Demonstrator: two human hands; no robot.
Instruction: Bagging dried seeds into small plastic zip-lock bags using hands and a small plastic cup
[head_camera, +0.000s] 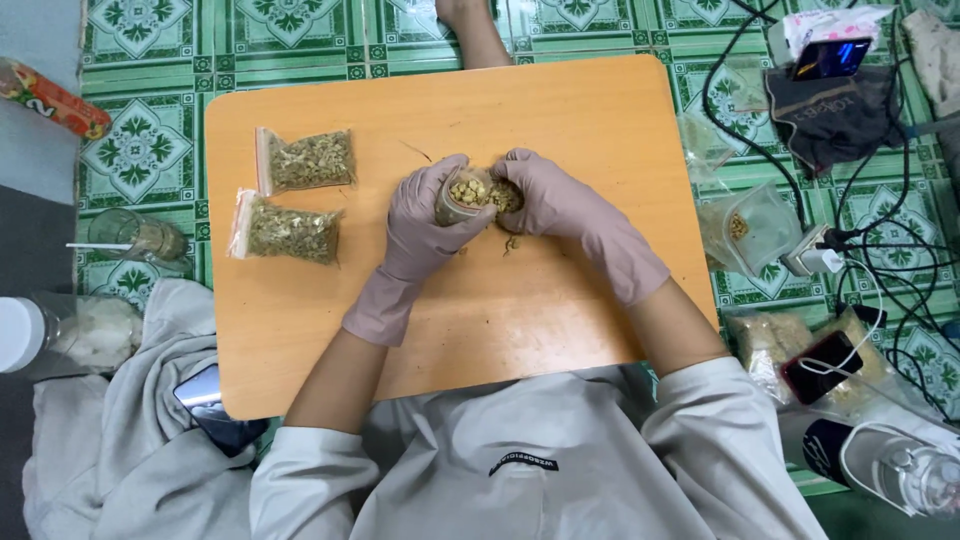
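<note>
Both my hands wear mauve gloves and meet over the middle of a small orange table (560, 110). My left hand (425, 215) grips a small clear plastic bag (462, 195) partly filled with yellowish dried bits, its mouth facing up. My right hand (545, 195) pinches a clump of the same dried material at the bag's opening. A few crumbs lie on the table just below the hands. Two filled, sealed clear bags, one (308, 160) above the other (288, 232), lie flat on the table's left side.
A phone (205, 400) rests on grey cloth at the table's near-left corner. A glass jar (140, 238) and clear container (70, 335) stand on the left. On the right lie plastic bags (750, 225), cables, a charger (815, 255), phones and a jar (900, 470). A foot (470, 30) shows beyond the table.
</note>
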